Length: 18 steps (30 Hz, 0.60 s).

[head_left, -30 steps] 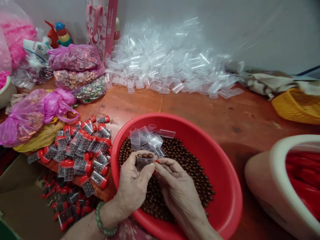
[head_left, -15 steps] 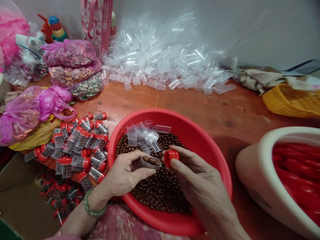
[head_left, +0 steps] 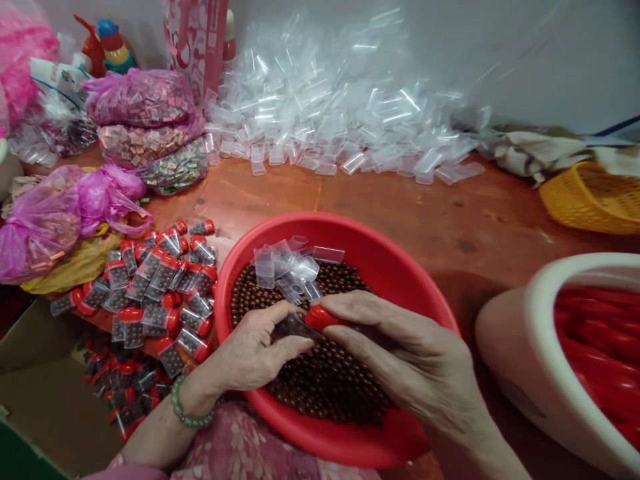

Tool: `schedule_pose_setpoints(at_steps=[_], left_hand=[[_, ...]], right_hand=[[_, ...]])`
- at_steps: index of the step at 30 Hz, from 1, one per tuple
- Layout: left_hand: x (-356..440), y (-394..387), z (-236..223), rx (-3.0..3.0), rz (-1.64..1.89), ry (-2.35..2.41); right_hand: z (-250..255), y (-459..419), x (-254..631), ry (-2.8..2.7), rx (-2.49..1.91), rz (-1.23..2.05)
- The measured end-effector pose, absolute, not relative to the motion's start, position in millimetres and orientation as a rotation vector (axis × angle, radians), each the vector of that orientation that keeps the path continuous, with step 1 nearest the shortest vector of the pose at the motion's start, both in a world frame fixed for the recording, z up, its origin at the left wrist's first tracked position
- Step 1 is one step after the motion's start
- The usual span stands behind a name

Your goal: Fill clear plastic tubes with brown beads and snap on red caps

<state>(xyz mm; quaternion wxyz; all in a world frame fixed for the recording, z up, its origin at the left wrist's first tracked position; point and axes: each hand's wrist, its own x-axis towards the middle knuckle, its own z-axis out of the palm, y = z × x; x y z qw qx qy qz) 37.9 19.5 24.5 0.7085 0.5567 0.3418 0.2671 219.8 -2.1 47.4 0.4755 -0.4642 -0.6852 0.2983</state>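
Observation:
My left hand (head_left: 257, 350) grips a small clear tube (head_left: 293, 325) filled with brown balls, lying sideways. My right hand (head_left: 400, 360) pinches a red cap (head_left: 320, 317) that sits against the tube's open end. Both hands hover over a red basin (head_left: 400, 267) full of small brown balls (head_left: 320, 380). Several empty clear tubes (head_left: 290, 267) lie on the balls at the basin's far side.
Capped filled tubes (head_left: 160, 287) are piled left of the basin, some fallen into a cardboard box (head_left: 45, 400). A big heap of empty clear tubes (head_left: 340, 113) lies at the back. A cream bowl of red caps (head_left: 590, 333) stands right, a yellow basket (head_left: 595, 197) behind it. Pink bags (head_left: 65, 213) lie left.
The left hand tipped the filled tube from upright to sideways. The right hand brought a red cap in and now holds it against the tube's mouth.

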Motion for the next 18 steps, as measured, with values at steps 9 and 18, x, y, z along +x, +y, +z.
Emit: schedule_pose_setpoints(at_steps=[9, 18], left_hand=[[36.2, 22.0, 21.2, 1.266, 0.601, 0.811], [36.5, 24.6, 24.1, 1.304, 0.562, 0.822]], right_hand=[[70.4, -9.5, 250.3, -2.073, -1.229, 0.552], [62.9, 4.2, 225.1, -1.980, -1.173, 0.601]])
